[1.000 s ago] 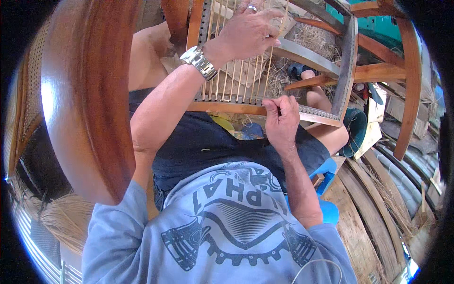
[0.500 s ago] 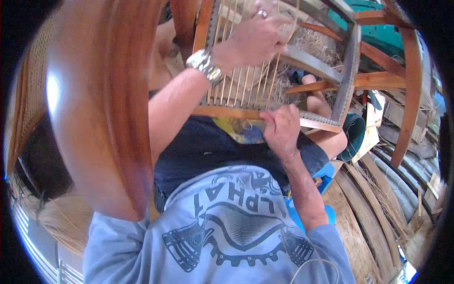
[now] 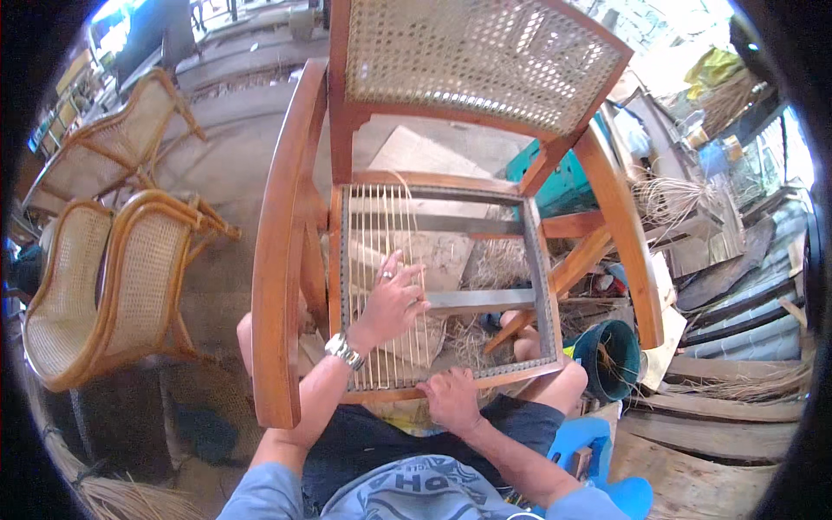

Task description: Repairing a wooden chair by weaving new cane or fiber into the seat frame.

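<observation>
Cane strands (image 3: 381, 286) run in parallel lines from the front rail of the chair's seat frame (image 3: 533, 260) to its back rail, their long axis pointing away from the person toward the woven backrest (image 3: 472, 56). They fill only the left part of the open seat, which stands before the person's knees. The left hand (image 3: 394, 303) lies on top of the strands, fingers spread and slightly curled among them. The right hand (image 3: 451, 397) is closed on the front rail (image 3: 511, 373), pinching at the strand ends there. Compared with half a second earlier, the view has lifted: the whole chair now shows, and the armrest (image 3: 282, 260) no longer fills the left side.
</observation>
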### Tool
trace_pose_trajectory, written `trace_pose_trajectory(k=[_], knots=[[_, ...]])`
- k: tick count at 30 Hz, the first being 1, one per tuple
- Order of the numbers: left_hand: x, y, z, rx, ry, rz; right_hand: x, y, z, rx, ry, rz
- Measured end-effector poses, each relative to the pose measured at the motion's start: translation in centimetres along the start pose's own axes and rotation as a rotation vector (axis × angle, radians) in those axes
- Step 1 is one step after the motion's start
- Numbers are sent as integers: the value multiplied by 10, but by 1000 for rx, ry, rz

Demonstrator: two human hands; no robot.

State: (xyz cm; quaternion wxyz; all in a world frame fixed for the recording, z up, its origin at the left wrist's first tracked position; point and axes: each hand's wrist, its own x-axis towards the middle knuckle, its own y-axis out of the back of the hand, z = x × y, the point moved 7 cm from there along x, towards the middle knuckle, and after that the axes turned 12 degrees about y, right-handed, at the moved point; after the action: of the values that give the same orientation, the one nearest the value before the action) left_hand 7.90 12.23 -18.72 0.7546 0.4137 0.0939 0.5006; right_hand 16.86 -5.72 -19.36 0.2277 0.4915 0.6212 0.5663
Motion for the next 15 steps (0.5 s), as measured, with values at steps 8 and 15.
trace_pose_trajectory(k=[8,15], knots=[[11,7,17,-146,108,54,-12,-8,10,39,8,12],[1,-2,33,-1160,721,-319,60,91,75,192,-24,345]])
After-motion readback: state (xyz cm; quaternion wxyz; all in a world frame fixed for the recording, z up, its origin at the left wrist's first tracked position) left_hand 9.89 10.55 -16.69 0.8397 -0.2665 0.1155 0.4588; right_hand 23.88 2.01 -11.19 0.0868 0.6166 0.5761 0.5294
